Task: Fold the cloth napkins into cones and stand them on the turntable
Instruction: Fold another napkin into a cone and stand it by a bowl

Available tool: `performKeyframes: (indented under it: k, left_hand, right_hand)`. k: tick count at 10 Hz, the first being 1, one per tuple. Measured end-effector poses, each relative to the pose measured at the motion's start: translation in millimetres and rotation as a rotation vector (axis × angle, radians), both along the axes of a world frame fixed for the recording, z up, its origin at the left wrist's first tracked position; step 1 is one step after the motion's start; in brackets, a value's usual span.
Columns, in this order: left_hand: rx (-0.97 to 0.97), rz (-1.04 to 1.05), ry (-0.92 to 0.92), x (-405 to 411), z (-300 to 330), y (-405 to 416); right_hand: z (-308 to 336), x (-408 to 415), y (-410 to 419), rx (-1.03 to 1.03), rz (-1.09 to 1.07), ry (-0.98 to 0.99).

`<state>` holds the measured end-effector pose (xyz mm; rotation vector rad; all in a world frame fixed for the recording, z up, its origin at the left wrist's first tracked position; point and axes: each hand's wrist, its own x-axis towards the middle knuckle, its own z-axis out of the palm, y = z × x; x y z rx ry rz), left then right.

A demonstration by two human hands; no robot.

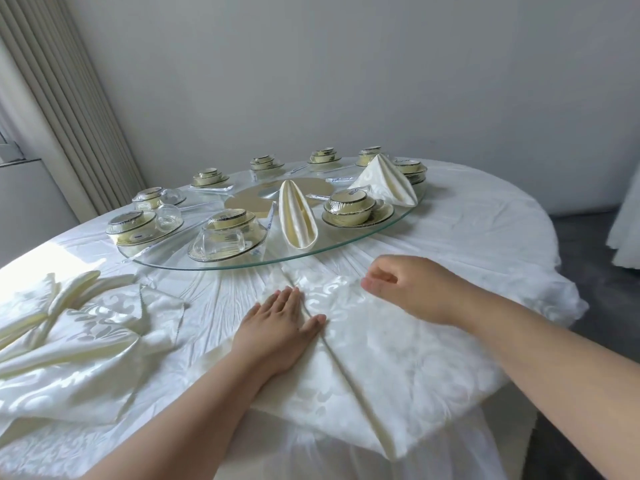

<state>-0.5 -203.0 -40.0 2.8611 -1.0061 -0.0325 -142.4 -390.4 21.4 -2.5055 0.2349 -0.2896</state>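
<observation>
Pressing with straight, nearly closed fingers [289,299], our left hand [277,327] lies flat on the napkin [363,351] spread at the near table edge, thumb splayed onto the centre seam where two folded flaps meet. Our right hand [405,289] hovers at the far corner of the right flap with fingers curled loosely inward; we cannot tell whether they pinch the cloth or merely sit above it

We judge the step in hand to be creasing the flaps before rolling the cone. To do it well:

1. Keep the left palm anchoring the seam so the slippery damask does not creep across the tablecloth [485,237].
2. Take the flap edge between right thumb and forefinger and draw it straight, matching it to the seam.
3. Run the flat hand outward along each fold to set it.

Beyond the hands, the glass turntable [346,251] carries two finished napkins: one cone [297,216] near its front rim and another [384,181] farther right, among wrapped bowl sets [349,206]. A heap of unfolded napkins [69,327] waits at our left, well apart from the working cloth
</observation>
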Motion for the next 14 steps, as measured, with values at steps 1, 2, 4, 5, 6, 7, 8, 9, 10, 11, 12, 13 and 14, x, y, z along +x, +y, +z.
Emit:
performKeyframes:
  k: [1, 2, 4, 5, 6, 7, 8, 9, 10, 11, 12, 13, 14]
  left_hand:
    - [0.003, 0.003, -0.007, -1, 1, -1]
    - [-0.007, 0.001, -0.010, -2, 2, 0]
    - [-0.008, -0.005, -0.012, -1, 0, 0]
    - [-0.001, -0.007, -0.009, 1, -1, 0]
    - [0.004, -0.011, -0.009, 5, -4, -1]
    - [0.006, -0.012, -0.004, 7, -5, -1]
    - [0.014, -0.012, -0.003, 8, -5, -1]
    - [0.017, -0.008, -0.007, 8, -5, -1]
    - [0.018, -0.009, -0.006, 8, -5, 0]
    - [0.023, -0.012, -0.004, 8, -5, 0]
    - [0.021, -0.012, -0.002, 8, -6, -1]
    - [0.016, -0.014, -0.011, 8, -6, 0]
    - [0.004, -0.013, -0.011, 9, -7, 1]
  right_hand:
    - [-3, 43, -39, -0.088, -0.195, 0.193]
    - [-8, 62, -61, -0.130, -0.201, 0.432]
    - [1, 43, -79, -0.177, -0.214, 0.661]
    - [10, 14, -95, -0.175, -0.210, 0.683]
    - [15, -21, -116, -0.026, -0.237, 0.684]
    - [17, -50, -134, 0.059, -0.284, 0.707]
    - [20, -69, -146, -0.015, -0.302, 0.769]
    - [27, -83, -152, -0.139, -0.294, 0.826]
    - [34, -89, -156, -0.072, -0.293, 0.797]
    - [44, -84, -151, 0.141, -0.236, 0.552]
    - [51, -62, -127, 0.410, -0.139, 0.277]
    - [56, -26, -97, 0.644, -0.045, 0.273]
    - [53, 15, -73, 0.787, 0.065, 0.347]
